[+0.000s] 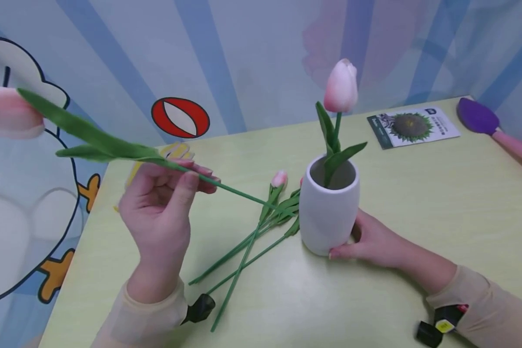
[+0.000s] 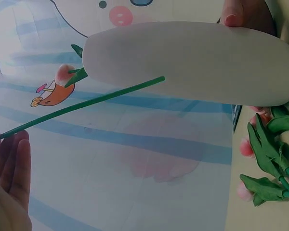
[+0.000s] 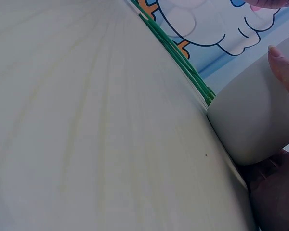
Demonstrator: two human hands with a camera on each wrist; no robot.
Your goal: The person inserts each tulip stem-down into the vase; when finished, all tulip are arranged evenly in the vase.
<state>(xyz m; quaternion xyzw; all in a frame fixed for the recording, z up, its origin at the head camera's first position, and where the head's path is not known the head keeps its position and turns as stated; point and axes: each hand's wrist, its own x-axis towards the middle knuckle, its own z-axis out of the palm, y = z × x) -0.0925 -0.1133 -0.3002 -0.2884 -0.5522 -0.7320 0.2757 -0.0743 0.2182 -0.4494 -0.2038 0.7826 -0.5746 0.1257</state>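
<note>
My left hand (image 1: 165,212) pinches the green stem of an artificial pink tulip (image 1: 82,125) between thumb and fingers. The bloom points left and is cut off by the head view's edge; the stem's free end slopes down toward the vase. In the left wrist view that bare stem (image 2: 86,106) crosses in front of the vase's side. My right hand (image 1: 374,239) grips the lower part of a white vase (image 1: 328,217), its thumb at the front and the other fingers mostly hidden. One pink tulip (image 1: 341,87) stands upright inside the vase.
Several more tulips (image 1: 261,232) lie crossed on the pale table (image 1: 417,203), partly behind the vase. A printed card with a round plant picture (image 1: 411,126) lies at the back right. Beside it is a purple-headed tool with a pink handle (image 1: 478,116). A cartoon-printed wall (image 1: 265,63) rises behind.
</note>
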